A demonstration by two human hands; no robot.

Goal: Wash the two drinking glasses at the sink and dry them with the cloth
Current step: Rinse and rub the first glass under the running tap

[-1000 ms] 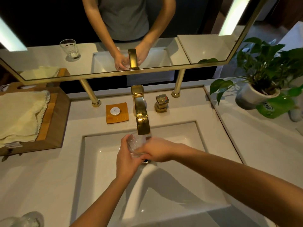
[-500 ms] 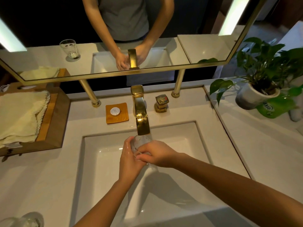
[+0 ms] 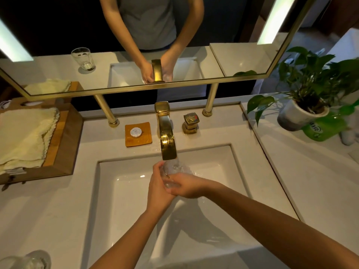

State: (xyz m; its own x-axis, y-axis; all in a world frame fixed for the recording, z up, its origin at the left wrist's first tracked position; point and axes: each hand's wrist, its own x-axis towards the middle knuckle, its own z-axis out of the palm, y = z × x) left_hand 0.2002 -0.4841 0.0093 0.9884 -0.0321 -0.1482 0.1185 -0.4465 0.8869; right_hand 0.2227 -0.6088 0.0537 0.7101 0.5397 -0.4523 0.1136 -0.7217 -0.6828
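A clear drinking glass is held over the white sink, just under the gold faucet's spout, with water running onto it. My left hand grips the glass from the left. My right hand curls round its lower part from the right, so much of the glass is hidden. The second glass stands on the counter at the bottom left corner, partly cut off by the frame. A pale yellow cloth lies folded on a wooden tray at the left.
A wooden soap dish with a round soap sits left of the faucet, the gold tap handle right of it. A potted plant and a green bottle stand at the right. The mirror hangs behind on gold posts.
Both hands and the glass have shifted slightly lower and nearer in the sink. My right hand has slid down round the glass's lower part. Water keeps running.
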